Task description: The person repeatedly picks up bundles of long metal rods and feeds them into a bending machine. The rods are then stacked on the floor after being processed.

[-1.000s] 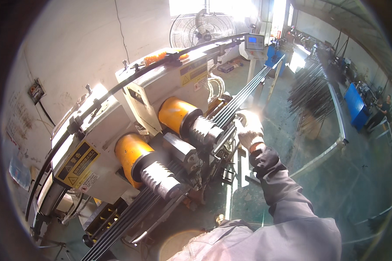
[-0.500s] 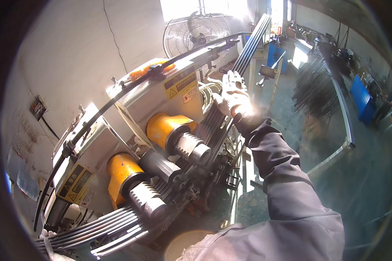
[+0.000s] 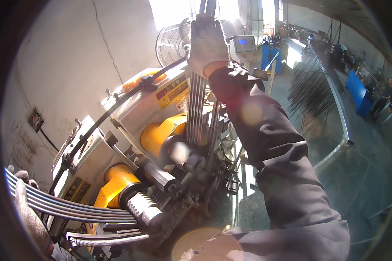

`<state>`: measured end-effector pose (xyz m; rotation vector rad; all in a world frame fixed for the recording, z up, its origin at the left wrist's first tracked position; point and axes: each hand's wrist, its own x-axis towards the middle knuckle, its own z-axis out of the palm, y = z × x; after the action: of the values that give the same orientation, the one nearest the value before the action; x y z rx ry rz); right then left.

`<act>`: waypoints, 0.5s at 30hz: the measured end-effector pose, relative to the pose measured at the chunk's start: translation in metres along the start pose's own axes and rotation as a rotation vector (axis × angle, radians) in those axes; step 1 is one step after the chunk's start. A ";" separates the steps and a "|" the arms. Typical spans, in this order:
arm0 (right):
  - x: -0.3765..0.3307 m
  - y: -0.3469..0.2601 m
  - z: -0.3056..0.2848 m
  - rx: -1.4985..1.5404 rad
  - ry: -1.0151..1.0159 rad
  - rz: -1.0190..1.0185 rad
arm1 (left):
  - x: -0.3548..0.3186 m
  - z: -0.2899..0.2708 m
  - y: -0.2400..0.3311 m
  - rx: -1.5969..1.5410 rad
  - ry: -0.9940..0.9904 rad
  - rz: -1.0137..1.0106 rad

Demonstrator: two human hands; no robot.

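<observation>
My right hand, in a white knit glove, is closed around a bundle of thin steel rods high above a roller machine. The rods run down between the yellow rollers and come out curved toward the left. At the far left edge my left hand, in a grey glove, wraps around the end of the curved bundle; only part of it shows. A ribbed steel roller sits just under the curved rods.
A standing fan and a small control panel with a blue screen are behind the machine. A rack of dark rods and blue machines stand to the right, with another person nearby. The white wall is close on the left.
My right hand has risen from beside the rollers to high up the rod bundle, which now stands steeply. The curved end has swung into view at the left, in my left hand.
</observation>
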<state>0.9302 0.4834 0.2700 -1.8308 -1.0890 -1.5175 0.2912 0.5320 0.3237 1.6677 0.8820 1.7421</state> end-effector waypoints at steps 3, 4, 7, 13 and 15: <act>0.034 -0.023 -0.020 0.059 0.275 -0.069 | 0.037 0.026 -0.010 0.241 -0.271 0.216; 0.037 -0.031 -0.033 0.184 0.256 -0.055 | 0.039 0.034 -0.022 0.506 -0.225 0.527; 0.048 -0.075 -0.067 0.515 0.013 0.227 | 0.045 0.053 -0.052 1.079 -0.082 1.055; 0.052 -0.154 -0.056 0.794 -0.028 0.289 | 0.044 0.073 -0.062 0.776 -0.243 0.469; 0.055 -0.152 -0.046 0.816 -0.046 0.277 | 0.039 0.079 -0.052 0.799 -0.229 0.457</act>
<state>0.7807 0.5422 0.3189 -1.3559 -1.1785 -0.7038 0.3657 0.6004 0.3077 2.7018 1.2556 1.4920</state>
